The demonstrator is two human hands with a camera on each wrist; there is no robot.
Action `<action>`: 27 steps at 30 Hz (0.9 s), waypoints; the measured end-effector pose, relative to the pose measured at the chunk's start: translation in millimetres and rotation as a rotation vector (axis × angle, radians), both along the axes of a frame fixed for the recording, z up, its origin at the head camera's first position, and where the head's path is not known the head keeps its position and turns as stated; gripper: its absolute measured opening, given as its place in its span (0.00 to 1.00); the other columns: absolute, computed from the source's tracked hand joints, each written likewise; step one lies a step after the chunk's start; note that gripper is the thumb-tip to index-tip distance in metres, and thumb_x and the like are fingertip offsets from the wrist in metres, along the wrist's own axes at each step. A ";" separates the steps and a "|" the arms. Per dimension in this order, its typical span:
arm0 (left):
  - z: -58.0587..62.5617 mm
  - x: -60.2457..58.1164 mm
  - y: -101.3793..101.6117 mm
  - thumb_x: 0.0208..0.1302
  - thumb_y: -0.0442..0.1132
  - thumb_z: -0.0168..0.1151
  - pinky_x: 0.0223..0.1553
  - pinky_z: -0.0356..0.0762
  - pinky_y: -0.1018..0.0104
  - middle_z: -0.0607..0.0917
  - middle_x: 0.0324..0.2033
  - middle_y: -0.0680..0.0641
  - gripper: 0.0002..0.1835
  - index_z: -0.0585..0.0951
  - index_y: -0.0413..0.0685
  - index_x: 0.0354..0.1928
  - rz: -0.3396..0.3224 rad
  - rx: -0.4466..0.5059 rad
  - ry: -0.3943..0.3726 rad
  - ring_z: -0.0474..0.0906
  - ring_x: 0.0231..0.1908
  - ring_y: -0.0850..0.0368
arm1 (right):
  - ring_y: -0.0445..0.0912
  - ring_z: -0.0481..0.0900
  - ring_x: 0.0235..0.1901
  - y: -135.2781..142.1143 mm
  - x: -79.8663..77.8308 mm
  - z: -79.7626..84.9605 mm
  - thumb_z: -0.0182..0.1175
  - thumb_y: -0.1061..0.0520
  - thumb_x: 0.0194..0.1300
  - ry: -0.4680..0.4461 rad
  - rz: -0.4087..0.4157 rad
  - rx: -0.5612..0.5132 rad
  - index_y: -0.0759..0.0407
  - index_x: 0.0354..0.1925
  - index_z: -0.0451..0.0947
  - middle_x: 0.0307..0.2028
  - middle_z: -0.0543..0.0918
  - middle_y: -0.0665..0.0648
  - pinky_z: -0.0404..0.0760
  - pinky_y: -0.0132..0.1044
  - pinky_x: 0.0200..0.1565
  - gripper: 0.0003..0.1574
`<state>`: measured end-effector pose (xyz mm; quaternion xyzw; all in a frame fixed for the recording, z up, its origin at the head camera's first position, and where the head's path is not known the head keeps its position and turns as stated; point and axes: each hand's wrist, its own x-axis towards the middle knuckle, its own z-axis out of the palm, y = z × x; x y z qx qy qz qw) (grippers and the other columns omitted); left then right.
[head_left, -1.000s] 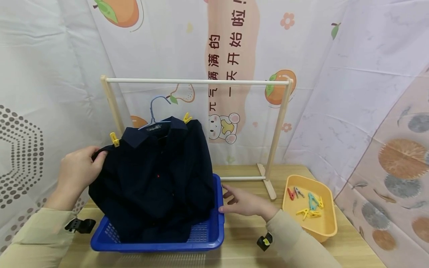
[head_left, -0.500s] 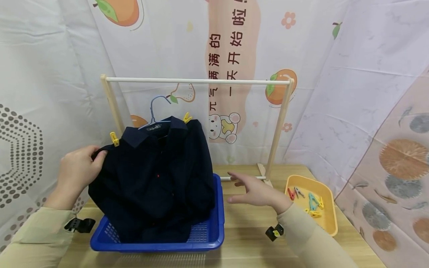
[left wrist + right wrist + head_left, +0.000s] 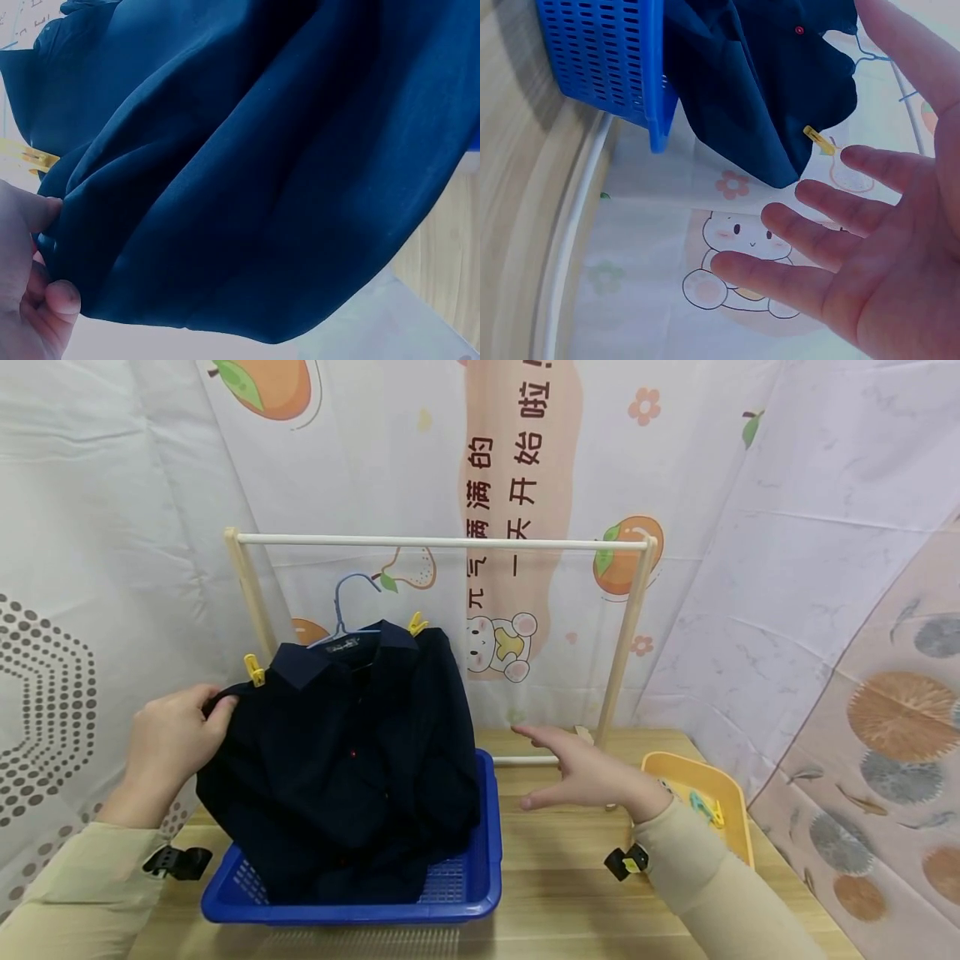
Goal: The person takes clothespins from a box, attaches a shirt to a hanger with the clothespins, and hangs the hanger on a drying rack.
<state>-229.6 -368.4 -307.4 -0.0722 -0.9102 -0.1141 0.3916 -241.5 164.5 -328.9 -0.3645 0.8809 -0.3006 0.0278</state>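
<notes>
You show two hands: one left hand (image 3: 176,735), one right hand (image 3: 588,768). Before you, count one dark shirt (image 3: 337,777), one blue hanger (image 3: 337,604), two yellow clips (image 3: 255,672) on the shirt, one blue basket (image 3: 352,912), one rack (image 3: 623,652) and one yellow tray (image 3: 738,827). At least two loose clips (image 3: 702,806) show in the tray; your right sleeve (image 3: 727,881) covers part, so their full number cannot be told.

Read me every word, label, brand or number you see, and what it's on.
"元气满满的": curtain, reading upward; the rail crosses one character.
"一天开始啦!": curtain, right of that, likewise.
Label in the shirt's collar: too small to read.
Corner marks, left wrist view: too blurred to read.
</notes>
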 end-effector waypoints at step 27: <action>8.0 3.0 -12.9 0.66 0.33 0.64 0.27 0.72 0.35 0.84 0.30 0.28 0.09 0.83 0.30 0.40 0.021 -0.017 0.072 0.78 0.24 0.31 | 0.51 0.57 0.75 -5.0 -7.5 36.6 0.77 0.36 0.55 0.135 0.025 0.055 0.48 0.80 0.55 0.77 0.60 0.54 0.60 0.55 0.70 0.64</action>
